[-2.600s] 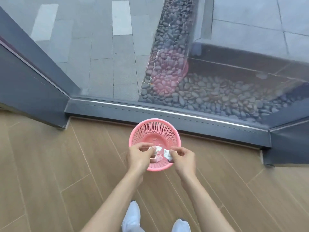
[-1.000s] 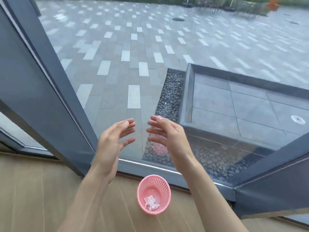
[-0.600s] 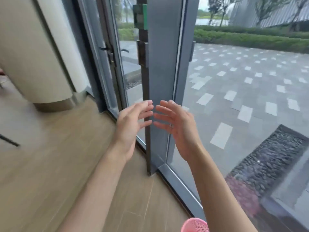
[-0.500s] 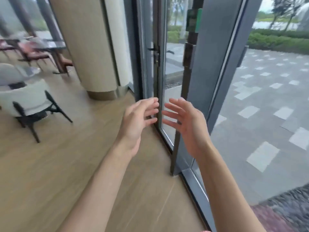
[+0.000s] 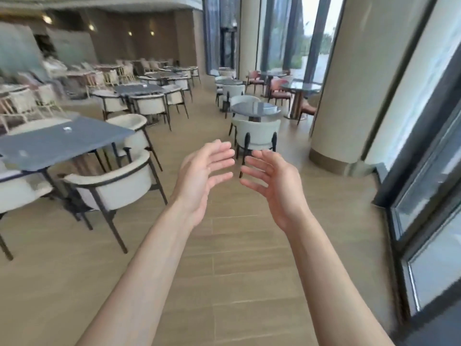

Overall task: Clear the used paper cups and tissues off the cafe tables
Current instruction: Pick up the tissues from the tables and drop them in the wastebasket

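Note:
My left hand (image 5: 200, 176) and my right hand (image 5: 273, 182) are raised in front of me, palms facing each other, fingers straight and empty. To the left stands a grey square cafe table (image 5: 57, 143) with a small pale blurred object (image 5: 66, 129) on its top; what it is I cannot tell. Ahead is a round dark table (image 5: 255, 108). The pink basket and the tissues are out of view.
White armchairs (image 5: 117, 183) surround the left table, and another white chair (image 5: 255, 133) stands straight ahead. A thick cream column (image 5: 354, 96) and dark window frames (image 5: 424, 183) line the right side. Several more tables and chairs fill the back of the room.
I dropped the tissues into the pink basket by the window, raised both empty hands, and my view swung left from the glass to the cafe room.

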The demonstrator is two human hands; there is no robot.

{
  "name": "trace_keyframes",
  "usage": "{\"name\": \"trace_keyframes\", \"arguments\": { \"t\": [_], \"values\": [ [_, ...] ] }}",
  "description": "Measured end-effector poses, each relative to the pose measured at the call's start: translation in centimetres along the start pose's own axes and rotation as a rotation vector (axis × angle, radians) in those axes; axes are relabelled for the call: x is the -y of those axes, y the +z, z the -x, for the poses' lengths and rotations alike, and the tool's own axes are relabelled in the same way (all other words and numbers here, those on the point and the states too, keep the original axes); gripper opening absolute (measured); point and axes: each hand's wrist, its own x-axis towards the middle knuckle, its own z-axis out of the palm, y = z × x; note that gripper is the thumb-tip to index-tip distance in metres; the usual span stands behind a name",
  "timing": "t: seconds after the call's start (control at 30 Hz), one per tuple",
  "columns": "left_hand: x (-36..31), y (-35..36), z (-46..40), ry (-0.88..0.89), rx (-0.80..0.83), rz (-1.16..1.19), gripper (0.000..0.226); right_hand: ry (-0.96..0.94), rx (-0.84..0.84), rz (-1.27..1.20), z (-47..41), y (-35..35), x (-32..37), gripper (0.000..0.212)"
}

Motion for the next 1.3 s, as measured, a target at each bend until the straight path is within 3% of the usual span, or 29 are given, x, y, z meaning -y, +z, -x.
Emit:
{"name": "trace_keyframes", "arguments": {
  "t": [0.43,0.87,1.3],
  "values": [
    [-2.8,-18.4,4.1,-0.02,-0.112,0.037,0.032,0.029,0.06,0.007,4.9,16.7,-5.2,0.026],
    [-7.5,-44.5,9.2,0.028,-0.448,0.044,0.032,0.142,0.326,0.031,9.5,40.3,-15.1,0.024],
    [-8.4,-61.6,4.7,0.053,-0.682,0.015,0.031,0.205,0.542,-0.021,2.9,58.1,-24.2,0.031]
  ]
}}
